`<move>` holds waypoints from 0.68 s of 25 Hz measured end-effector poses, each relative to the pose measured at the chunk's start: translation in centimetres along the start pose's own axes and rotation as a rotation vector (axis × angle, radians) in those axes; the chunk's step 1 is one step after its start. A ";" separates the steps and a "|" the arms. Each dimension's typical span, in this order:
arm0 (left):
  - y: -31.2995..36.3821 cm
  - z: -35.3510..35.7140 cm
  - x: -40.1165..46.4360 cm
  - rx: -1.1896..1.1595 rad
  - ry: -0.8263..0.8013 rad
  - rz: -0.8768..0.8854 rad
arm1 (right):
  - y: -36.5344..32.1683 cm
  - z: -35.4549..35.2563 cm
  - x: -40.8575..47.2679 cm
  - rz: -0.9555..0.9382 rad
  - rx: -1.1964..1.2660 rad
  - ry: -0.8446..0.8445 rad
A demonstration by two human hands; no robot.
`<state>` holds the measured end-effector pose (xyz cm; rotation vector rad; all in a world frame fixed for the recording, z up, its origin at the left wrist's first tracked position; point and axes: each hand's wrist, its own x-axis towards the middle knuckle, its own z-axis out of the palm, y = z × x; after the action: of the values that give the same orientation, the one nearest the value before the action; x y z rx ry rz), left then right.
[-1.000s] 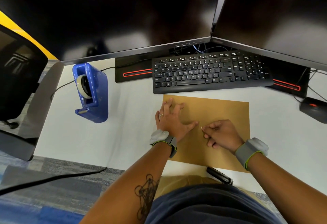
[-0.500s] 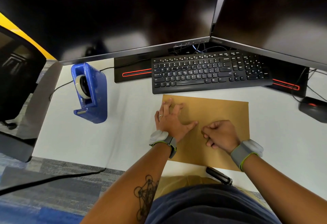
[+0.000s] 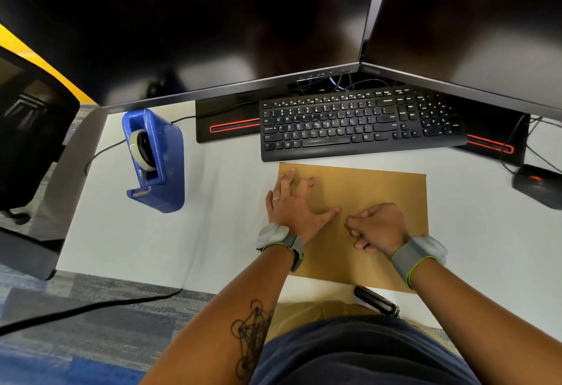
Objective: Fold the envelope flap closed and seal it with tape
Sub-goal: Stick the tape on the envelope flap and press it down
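Observation:
A brown envelope (image 3: 380, 190) lies flat on the white desk (image 3: 213, 232) just in front of the keyboard. My left hand (image 3: 293, 205) presses on its left part with fingers spread and straight, thumb pointing right. My right hand (image 3: 377, 226) rests on the envelope's middle with fingers curled. Its fingertips touch the paper close to my left thumb. Whether they pinch anything is hidden. A blue tape dispenser (image 3: 164, 162) with a roll of clear tape stands to the left, well apart from both hands.
A black keyboard (image 3: 359, 123) sits behind the envelope under two dark monitors (image 3: 213, 35). A black mouse (image 3: 538, 184) is at the far right. A small black object (image 3: 377, 299) lies at the desk's front edge. Cables run along the left.
My right hand has shifted slightly, and its fingertips now cover a small shiny spot seen on the envelope a second ago. My left hand stays pressed in place.

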<state>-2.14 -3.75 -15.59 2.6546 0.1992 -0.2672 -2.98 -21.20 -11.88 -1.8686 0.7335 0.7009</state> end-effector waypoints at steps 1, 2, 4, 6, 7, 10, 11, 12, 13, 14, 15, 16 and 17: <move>0.0 -0.1 0.0 0.001 -0.004 0.001 | 0.0 0.0 0.1 0.011 0.003 -0.004; 0.0 -0.1 0.0 0.000 -0.008 0.001 | 0.0 0.0 0.2 0.017 0.003 -0.008; 0.0 -0.2 0.0 -0.006 -0.019 -0.002 | 0.1 0.0 0.3 0.020 0.011 -0.024; 0.0 -0.2 0.0 -0.006 -0.033 -0.003 | 0.3 0.0 0.4 0.024 0.033 -0.036; 0.0 -0.2 0.0 -0.004 -0.035 -0.002 | 0.4 0.0 0.4 0.029 0.046 -0.037; 0.1 -0.2 0.0 -0.005 -0.024 -0.001 | 0.5 -0.1 0.4 0.057 0.083 -0.041; 0.1 -0.2 0.0 -0.006 -0.018 0.000 | 0.6 -0.2 0.4 0.066 0.096 -0.044; 0.0 -0.1 0.0 -0.007 -0.012 0.001 | 0.7 -0.4 0.3 0.071 0.108 -0.047; 0.0 -0.1 0.0 -0.008 -0.008 0.003 | 0.9 -0.6 0.2 0.069 0.117 -0.047; 0.0 0.0 -0.1 -0.008 -0.006 0.005 | 1.1 -0.8 0.2 0.065 0.125 -0.040; 0.0 0.0 0.0 -0.008 -0.006 0.006 | 1.3 -1.1 0.1 0.068 0.141 -0.025; -0.1 0.0 0.0 -0.010 -0.004 0.006 | 1.4 -1.3 0.1 0.076 0.164 -0.007; -0.1 0.1 0.0 -0.012 -0.002 0.005 | 1.5 -1.5 0.0 0.087 0.186 0.005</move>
<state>-2.19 -3.70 -15.68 2.6423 0.1935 -0.2659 -3.88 -23.11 -12.24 -1.6775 0.8577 0.6601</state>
